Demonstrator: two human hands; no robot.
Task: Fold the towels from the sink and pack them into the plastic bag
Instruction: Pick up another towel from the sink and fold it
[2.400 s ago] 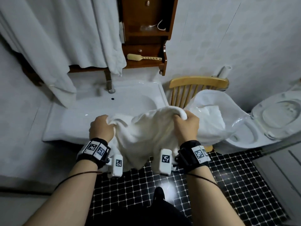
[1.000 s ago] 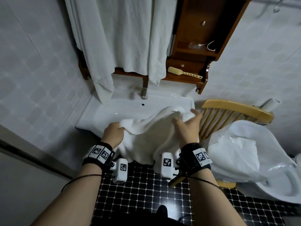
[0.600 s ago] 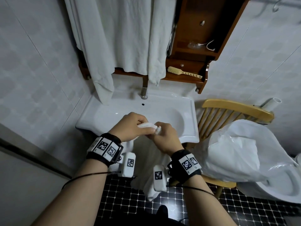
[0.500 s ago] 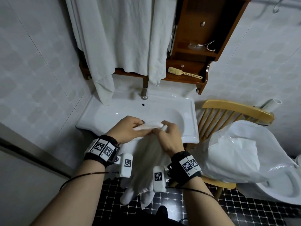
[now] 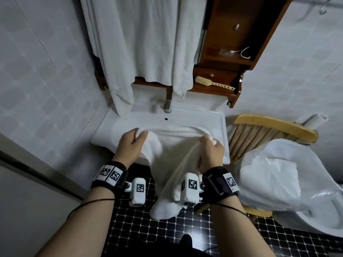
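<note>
A white towel [image 5: 170,160] hangs doubled over the front rim of the white sink [image 5: 211,117], its lower end dangling toward the floor. My left hand [image 5: 130,147] pinches the towel's upper left corner. My right hand [image 5: 210,154] grips the upper right corner, with a fold running down under the wrist. The top edge is stretched between the two hands above the basin. The white plastic bag [image 5: 272,175] stands open on the wooden chair [image 5: 274,127] to the right, with white cloth inside it.
A faucet [image 5: 168,106] stands at the back of the sink. White cloths [image 5: 144,43] hang above it beside a wooden shelf [image 5: 228,71] holding a brush. A toilet [image 5: 315,225] sits at the lower right. Black mosaic tiles cover the floor [image 5: 141,230].
Half a second ago my hands were together at the sink's front holding the towel bunched. They have since moved apart, stretching the towel's top edge wide over the basin.
</note>
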